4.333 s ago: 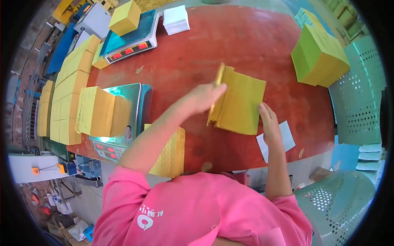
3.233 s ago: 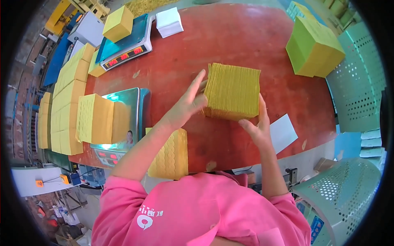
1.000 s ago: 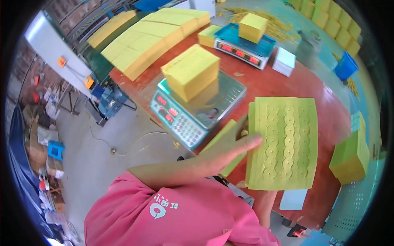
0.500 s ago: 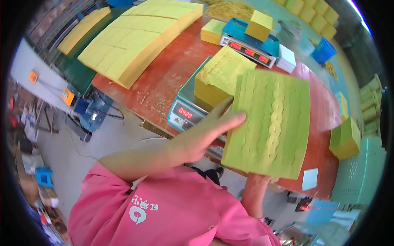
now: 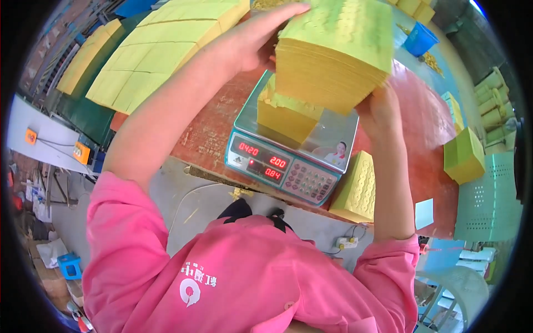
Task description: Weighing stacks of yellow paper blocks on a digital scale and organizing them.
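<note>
A thick stack of yellow paper [image 5: 333, 72], with wavy rows of punched marks on top, is raised between my two hands. My left hand [image 5: 264, 36] grips its left side, with the thumb along the upper edge and the other fingers partly hidden. At the lower right corner, my right hand [image 5: 380, 108] holds it, its fingertips hidden beneath or behind the stack. Under the raised stack, a smaller yellow paper block [image 5: 286, 119] rests on the left part of a digital scale's metal plate. The scale [image 5: 283, 166] has a lit red display and a keypad.
A large bed of yellow paper stacks [image 5: 161, 50] lies at the far left of the red table [image 5: 205, 122]. Another punched stack [image 5: 355, 188] is beside the scale, partly behind my right forearm. Further right are a yellow block [image 5: 463, 155] and a pale paper slip [image 5: 424, 213].
The paper stack has moved up and left to above the scale, turning from an upright face to nearly level. Both forearms now reach forward, and the stack right of the scale shows.
</note>
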A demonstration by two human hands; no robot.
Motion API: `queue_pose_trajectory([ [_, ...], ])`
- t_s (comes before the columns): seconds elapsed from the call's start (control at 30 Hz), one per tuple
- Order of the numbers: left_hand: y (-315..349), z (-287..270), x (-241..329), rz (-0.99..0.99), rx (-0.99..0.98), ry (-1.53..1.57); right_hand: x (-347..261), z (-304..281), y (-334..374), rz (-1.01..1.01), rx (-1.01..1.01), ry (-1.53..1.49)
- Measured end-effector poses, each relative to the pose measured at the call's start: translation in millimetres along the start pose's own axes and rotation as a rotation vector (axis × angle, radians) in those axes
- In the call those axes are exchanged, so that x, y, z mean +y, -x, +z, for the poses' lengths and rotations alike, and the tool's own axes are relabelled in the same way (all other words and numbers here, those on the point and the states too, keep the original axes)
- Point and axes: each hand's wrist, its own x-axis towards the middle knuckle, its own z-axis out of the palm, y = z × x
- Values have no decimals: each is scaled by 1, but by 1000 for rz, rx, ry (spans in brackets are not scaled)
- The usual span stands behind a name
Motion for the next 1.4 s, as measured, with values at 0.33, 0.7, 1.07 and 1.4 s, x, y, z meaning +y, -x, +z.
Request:
queue_pose_trajectory([
  [0.33,-25,-48,-39,-124,-184,55,31,15,-5,66,56,171],
  [0.7,-54,-71,-56,-54,-418,-90,42,43,16,-72,271,295],
  [1.07,-50,-74,-55,-88,-461,-167,53,54,16,-156,388,339],
  [1.4,-91,-88,-90,53,-208,-260,75,29,13,-267,404,284],
])
